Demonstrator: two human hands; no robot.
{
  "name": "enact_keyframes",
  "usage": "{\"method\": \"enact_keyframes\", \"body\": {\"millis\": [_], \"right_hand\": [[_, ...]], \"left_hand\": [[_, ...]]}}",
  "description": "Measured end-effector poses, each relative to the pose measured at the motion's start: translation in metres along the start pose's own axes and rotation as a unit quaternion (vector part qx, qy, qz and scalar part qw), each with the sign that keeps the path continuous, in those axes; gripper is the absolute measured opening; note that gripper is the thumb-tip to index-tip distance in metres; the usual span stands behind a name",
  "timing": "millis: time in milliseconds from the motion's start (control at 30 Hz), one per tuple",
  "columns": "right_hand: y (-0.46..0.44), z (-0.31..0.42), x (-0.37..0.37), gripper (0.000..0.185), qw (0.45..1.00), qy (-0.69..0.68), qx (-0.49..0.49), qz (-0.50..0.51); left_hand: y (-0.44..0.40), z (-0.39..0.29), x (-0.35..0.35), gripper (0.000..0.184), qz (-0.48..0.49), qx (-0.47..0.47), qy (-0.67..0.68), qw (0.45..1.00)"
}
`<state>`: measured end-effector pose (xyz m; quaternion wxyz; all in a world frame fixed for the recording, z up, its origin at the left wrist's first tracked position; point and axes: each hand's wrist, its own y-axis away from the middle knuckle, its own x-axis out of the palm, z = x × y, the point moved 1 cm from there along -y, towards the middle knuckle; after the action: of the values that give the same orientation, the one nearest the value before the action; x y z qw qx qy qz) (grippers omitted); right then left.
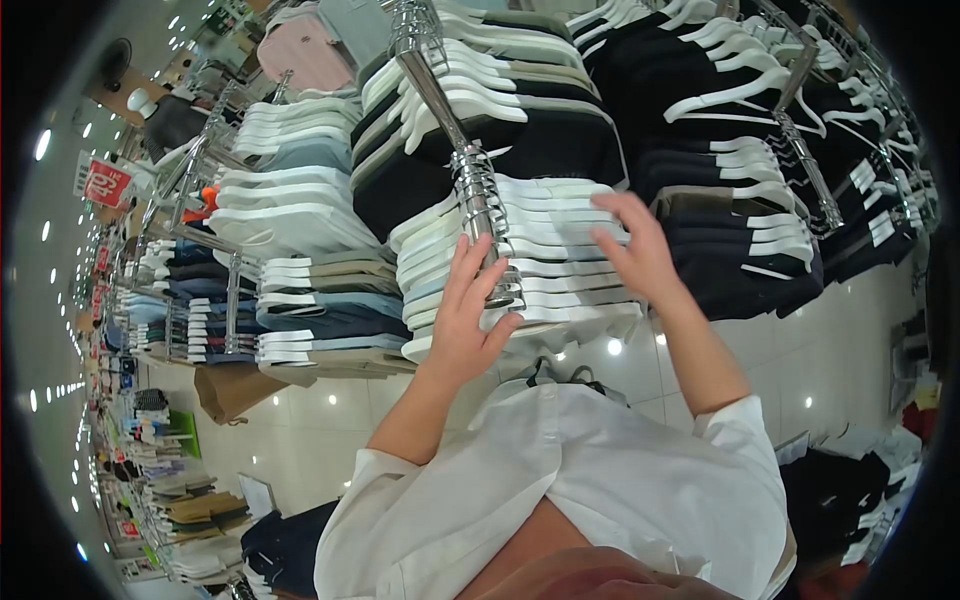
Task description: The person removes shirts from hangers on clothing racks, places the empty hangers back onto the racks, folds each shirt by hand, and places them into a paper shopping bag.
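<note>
In the head view a row of white hangers [560, 252] with pale garments hangs from a chrome rail [433, 95] in front of me. My left hand [467, 318] lies over the hanger hooks at the front end of the rail, fingers stretched and spread, holding nothing. To the right, my right hand [638, 248] is at the right ends of the same hangers, thumb and fingers apart. Whether its fingertips touch the hangers I cannot tell. Behind these, black garments [560, 150] hang farther along the rail.
More rails stand on both sides: dark clothes [740, 255] at right, jeans and beige trousers [340, 315] at left. A brown paper-like bag [235, 390] is low at left. A red sale sign [108, 183] and a pink bag [305, 52] show farther back. The floor is glossy tile [310, 425].
</note>
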<state>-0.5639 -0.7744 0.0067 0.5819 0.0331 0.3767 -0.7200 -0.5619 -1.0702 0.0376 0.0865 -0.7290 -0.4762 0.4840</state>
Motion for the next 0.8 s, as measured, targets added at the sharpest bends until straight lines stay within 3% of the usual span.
{"method": "enact_keyframes", "body": {"millis": [100,200,300,333,433,467,600,800], "right_hand": [[-0.053,-0.012,0.003,0.042,0.988,0.113,-0.086,-0.060],[-0.083,-0.018,0.010,0.033,0.995,0.100,-0.012,-0.007],[-0.076,-0.027,0.031,0.030,0.995,0.088,0.001,0.043],[-0.073,-0.037,0.038,0.038,0.986,0.142,0.009,0.084],[-0.052,-0.100,0.069,0.048,0.981,0.179,-0.020,0.075],[-0.048,-0.111,0.072,0.057,0.973,0.179,0.039,0.137],[-0.042,-0.098,0.069,0.059,0.956,0.201,0.115,0.179],[-0.038,-0.074,0.062,0.058,0.941,0.220,0.118,0.230]], "left_hand": [[-0.001,0.003,0.008,0.065,-0.024,0.012,0.003,1.000],[0.003,0.003,0.008,0.064,-0.033,0.007,0.015,0.999],[0.003,0.008,0.013,0.065,-0.041,0.008,0.039,0.998],[0.005,0.009,0.014,0.065,-0.044,0.006,0.044,0.998],[0.005,0.009,0.015,0.065,-0.045,0.001,0.040,0.998],[0.004,0.008,0.014,0.064,-0.056,0.005,0.039,0.998],[0.001,0.010,0.009,0.067,-0.056,0.022,0.019,0.998],[-0.008,0.003,-0.009,0.064,-0.022,-0.008,0.031,0.999]]}}
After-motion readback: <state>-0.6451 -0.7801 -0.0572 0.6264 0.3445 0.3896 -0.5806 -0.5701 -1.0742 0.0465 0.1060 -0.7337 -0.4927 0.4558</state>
